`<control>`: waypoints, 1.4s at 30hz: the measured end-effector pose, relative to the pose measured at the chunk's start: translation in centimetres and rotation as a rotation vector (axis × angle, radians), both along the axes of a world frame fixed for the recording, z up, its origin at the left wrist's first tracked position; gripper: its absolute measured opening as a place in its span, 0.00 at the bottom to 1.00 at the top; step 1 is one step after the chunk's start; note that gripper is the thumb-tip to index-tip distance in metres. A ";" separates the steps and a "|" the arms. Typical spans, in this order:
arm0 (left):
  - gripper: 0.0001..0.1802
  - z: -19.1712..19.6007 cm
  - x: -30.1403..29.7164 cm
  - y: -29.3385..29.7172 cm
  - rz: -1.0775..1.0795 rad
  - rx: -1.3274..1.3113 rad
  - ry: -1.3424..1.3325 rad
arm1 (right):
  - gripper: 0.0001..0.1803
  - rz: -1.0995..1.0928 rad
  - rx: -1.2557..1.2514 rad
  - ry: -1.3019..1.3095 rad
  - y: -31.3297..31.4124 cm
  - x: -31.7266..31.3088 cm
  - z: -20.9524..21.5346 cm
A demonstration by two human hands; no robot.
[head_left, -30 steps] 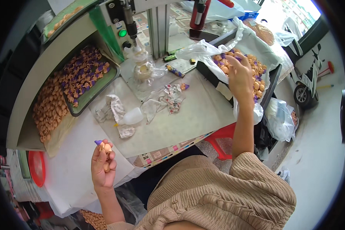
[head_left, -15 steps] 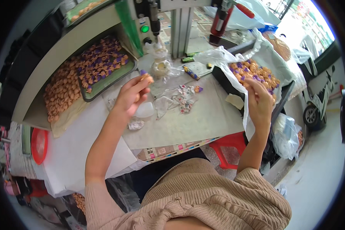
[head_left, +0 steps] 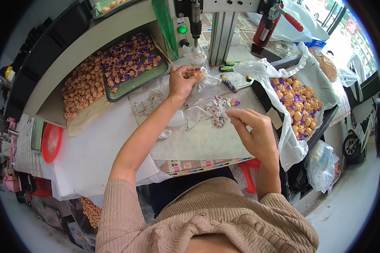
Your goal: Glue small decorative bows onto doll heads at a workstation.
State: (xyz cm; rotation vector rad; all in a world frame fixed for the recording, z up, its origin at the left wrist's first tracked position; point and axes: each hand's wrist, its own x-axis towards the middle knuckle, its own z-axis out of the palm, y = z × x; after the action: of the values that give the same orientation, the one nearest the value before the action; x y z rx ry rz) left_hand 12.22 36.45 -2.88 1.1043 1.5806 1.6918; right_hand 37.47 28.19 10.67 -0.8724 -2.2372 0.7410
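My left hand (head_left: 183,83) pinches a small peach-coloured plastic piece with purple on it (head_left: 197,73). It holds this piece against the plastic-wrapped fixture (head_left: 194,55), under the vertical spindle (head_left: 195,23) of a bench machine. My right hand (head_left: 255,131) hovers over the table's near right part, thumb and fingers curled together; whatever they may hold is hidden. Just beyond its fingertips, a loose peach-and-purple piece (head_left: 235,102) lies beside a crumpled, speckled cloth (head_left: 220,111).
On the right stands a paper-lined box (head_left: 292,158) of peach-and-purple pieces. A dark-rimmed tray (head_left: 133,89) at the left holds similar ones, beside a heap of plain peach pieces (head_left: 82,86). A red basin (head_left: 51,143), a marker-like tube (head_left: 229,84) and a red-handled clamp (head_left: 293,22) are around.
My left hand has carried its piece away from me and rightward to the fixture. My right hand has left the box of pieces and moved left over the table. The view has shifted.
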 end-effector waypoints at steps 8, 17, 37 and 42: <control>0.21 0.6 -0.4 -1.0 -0.002 -0.030 0.155 | 0.08 0.001 0.653 0.495 4.9 -9.9 6.1; 0.21 1.3 -0.4 -1.7 0.012 -0.048 0.158 | 0.33 -0.261 0.817 0.329 13.8 -18.3 14.2; 0.10 9.5 -6.5 -16.0 -0.241 -0.177 -0.807 | 0.22 0.017 0.241 0.351 -0.5 -9.6 2.3; 0.21 10.4 -6.8 -22.5 -0.390 -0.049 -1.003 | 0.18 0.170 0.118 -0.001 -3.3 -14.2 -4.7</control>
State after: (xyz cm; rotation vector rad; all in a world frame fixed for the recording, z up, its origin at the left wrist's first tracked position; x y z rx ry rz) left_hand 5.37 13.95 7.47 0.3524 0.7022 1.5274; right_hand 23.23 24.94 5.96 -0.6322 -2.3512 0.6766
